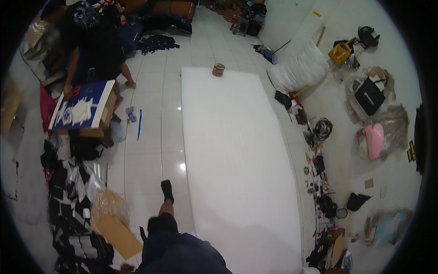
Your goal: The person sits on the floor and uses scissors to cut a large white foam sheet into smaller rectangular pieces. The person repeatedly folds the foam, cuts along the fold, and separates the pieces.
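A long white foam sheet (237,160) lies on the tiled floor, running from the lower edge away to the far end. On its far edge stands a small can (218,69) with an orange-red label. What looks like part of my left hand (127,268) just shows at the lower edge, near a flat brown cardboard piece (121,237); its fingers cannot be made out. My right hand is out of view. My leg reaches forward on the tiles left of the sheet, ending in a black sock (167,189).
At the far left, another person bends over a cardboard box with a blue-and-white printed panel (84,106). Black and silver scraps (68,201) pile along the left wall. Tools and cables (321,130) line the right wall, near a big white sack (299,68). A blue strip (139,124) lies on the floor.
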`<state>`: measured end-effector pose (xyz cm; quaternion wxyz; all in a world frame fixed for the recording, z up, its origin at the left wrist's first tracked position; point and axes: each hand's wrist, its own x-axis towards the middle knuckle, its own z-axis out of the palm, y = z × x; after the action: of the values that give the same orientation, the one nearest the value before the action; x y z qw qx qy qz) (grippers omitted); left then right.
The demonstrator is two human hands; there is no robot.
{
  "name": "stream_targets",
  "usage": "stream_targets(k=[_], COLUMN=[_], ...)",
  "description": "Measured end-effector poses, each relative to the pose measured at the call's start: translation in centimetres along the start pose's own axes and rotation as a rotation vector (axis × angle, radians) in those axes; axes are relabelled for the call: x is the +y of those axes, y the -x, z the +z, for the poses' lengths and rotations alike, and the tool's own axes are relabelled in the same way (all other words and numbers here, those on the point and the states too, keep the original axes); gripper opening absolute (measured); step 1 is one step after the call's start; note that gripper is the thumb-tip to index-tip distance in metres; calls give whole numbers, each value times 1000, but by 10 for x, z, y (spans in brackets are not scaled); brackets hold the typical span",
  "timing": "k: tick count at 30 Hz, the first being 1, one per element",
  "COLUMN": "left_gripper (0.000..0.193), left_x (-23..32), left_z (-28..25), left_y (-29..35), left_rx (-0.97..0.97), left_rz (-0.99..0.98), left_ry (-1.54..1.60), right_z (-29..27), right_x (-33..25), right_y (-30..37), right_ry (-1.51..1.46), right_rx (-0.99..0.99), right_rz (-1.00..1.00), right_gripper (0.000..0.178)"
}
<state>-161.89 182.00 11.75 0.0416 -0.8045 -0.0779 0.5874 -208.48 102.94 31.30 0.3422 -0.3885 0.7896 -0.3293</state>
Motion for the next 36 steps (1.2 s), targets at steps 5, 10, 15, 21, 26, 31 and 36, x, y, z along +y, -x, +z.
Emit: stream_targets(k=[5, 10, 15, 21, 26, 31, 36], left_gripper=[58, 58, 37, 42, 36, 36, 37], left_x=[82, 304, 505, 571, 412, 423, 525], left_z=[-175, -564, -918, -1081, -1096, -1120, -1282], left_y=[-63, -111, -11, -86, -256, -278, -323], left_rx=[-54, 649, 939, 853, 589, 187, 164], left_rz=[89, 543, 1005, 842, 406, 1, 51], left_ry=[-54, 77, 661, 255, -435, -1, -18], right_z=[159, 220, 311, 456, 607, 716, 827], right_x=[-78, -130, -167, -245, -317, -396, -460], right_y=[57, 102, 136, 180, 207, 242, 280], right_ry=[34, 65, 94, 28, 1, 72, -189], right_rx=[53, 211, 331, 396, 194, 346, 475], right_rz=[5, 24, 18, 68, 66, 93, 1], right_gripper=[47, 48, 48, 46, 44, 44, 46])
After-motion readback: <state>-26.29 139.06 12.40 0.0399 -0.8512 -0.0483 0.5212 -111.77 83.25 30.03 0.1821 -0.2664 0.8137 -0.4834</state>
